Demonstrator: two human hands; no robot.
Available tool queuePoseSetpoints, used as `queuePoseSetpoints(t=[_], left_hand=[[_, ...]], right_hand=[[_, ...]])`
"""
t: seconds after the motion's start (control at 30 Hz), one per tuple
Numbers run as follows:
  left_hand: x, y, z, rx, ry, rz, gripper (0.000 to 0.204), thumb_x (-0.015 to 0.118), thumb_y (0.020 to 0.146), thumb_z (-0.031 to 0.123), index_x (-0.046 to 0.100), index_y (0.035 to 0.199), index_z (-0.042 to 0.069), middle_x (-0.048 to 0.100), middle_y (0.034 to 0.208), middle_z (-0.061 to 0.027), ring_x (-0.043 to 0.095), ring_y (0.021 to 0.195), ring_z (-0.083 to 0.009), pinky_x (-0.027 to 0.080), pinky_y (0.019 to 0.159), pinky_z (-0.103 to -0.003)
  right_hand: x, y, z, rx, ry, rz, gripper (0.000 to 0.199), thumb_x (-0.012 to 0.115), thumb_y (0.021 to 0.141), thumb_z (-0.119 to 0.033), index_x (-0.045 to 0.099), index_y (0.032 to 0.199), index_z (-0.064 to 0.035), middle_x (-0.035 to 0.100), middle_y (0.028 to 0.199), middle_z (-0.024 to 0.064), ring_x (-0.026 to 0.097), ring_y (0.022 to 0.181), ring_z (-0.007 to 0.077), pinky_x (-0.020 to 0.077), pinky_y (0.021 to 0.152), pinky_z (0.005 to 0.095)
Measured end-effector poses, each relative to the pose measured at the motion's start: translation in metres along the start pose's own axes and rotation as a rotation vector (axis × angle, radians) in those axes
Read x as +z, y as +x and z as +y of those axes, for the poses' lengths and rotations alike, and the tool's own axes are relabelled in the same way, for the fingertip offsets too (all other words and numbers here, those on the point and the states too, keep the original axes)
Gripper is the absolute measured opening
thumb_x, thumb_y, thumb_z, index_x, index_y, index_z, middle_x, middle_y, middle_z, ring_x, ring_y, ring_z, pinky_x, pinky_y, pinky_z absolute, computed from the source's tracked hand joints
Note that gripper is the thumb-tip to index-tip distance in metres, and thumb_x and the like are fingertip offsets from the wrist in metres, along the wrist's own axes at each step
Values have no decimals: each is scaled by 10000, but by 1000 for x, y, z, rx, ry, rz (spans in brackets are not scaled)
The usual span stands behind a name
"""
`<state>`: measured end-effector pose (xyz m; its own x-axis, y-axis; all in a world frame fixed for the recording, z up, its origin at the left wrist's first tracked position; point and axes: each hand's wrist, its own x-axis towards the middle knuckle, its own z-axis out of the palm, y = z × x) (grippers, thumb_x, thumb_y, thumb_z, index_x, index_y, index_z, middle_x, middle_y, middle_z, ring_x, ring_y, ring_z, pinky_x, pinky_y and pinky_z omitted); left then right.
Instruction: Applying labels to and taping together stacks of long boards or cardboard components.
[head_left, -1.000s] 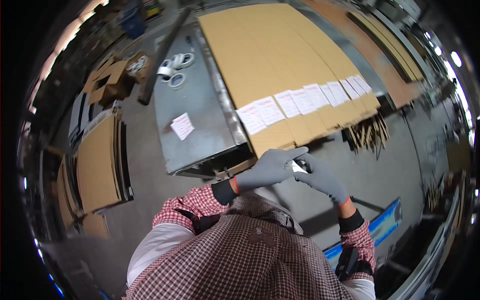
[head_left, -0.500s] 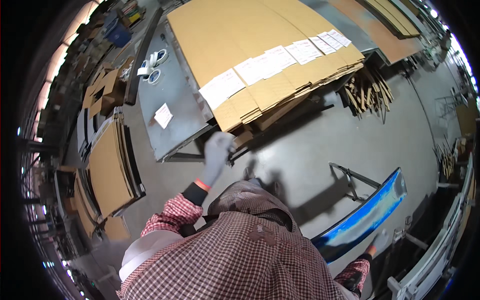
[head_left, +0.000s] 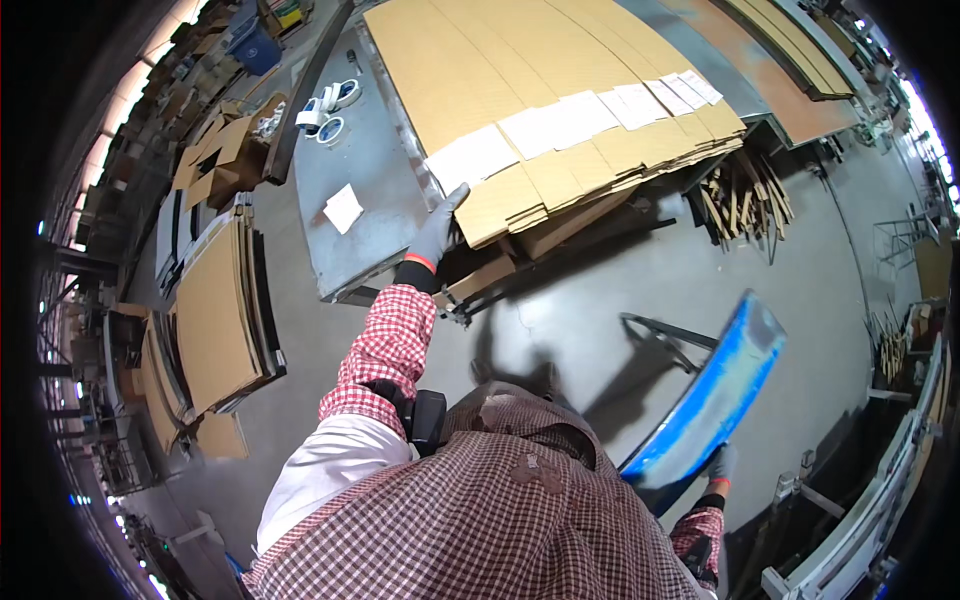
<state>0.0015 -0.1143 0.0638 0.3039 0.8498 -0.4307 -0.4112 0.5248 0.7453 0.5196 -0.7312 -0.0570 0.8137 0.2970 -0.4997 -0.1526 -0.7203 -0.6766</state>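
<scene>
Head view: left hand (head_left: pixel 437 232) touches cardboard stack (head_left: pixel 560 110).

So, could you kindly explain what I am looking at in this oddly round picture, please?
It comes from a wide fisheye camera on a person's head, looking down, so straight edges bend. The checked shirt below is the wearer's own. Their gloved left hand reaches to the edge of a stack of flat cardboard sheets with white paper labels, on a grey metal table that also holds tape rolls. Their gloved right hand grips the end of a long blue panel near the concrete floor.
</scene>
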Motion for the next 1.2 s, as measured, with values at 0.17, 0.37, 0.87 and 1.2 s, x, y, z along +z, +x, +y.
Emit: queuePoseSetpoints(t=[0.17, 0.37, 0.87, 1.2], left_hand=[[-7, 2, -4, -83, -23, -35, 516, 699, 863, 348, 548, 1242, 33, 650, 1162, -94, 656, 1012, -208, 547, 877, -371], [-16, 10, -5, -55, -119, -142, 544, 681, 869, 360, 519, 1274, 35, 626, 1203, -101, 630, 1082, -220, 529, 922, -380], [-23, 31, -35, 3, 153, -43, 892, 656, 774, 595, 372, 1466, 109, 233, 1553, -176, -2, 1467, -318, 0, 1131, -568], [3, -40, 24, 2, 318, 111, 819, 587, 848, 586, 423, 1423, 26, 158, 1576, -189, -8, 1464, -335, 21, 1171, -423]], right_hand=[[76, -49, -58, 37, -138, -294, 157, 421, 906, -130, 546, 834, -70, 509, 584, 38, 476, 480, 157, 394, 444, 335], [131, -54, -53, -97, -400, -613, 170, 465, 910, -122, 602, 942, -27, 593, 635, 69, 545, 562, 163, 441, 523, 328], [236, -36, -143, -709, -914, -651, 247, 456, 894, -186, 624, 933, -10, 652, 875, 269, 626, 859, 446, 492, 723, 481], [391, -205, -530, -1567, -354, -413, 161, 578, 855, -81, 631, 1006, -70, 632, 886, 79, 570, 921, 277, 249, 1067, 462]])
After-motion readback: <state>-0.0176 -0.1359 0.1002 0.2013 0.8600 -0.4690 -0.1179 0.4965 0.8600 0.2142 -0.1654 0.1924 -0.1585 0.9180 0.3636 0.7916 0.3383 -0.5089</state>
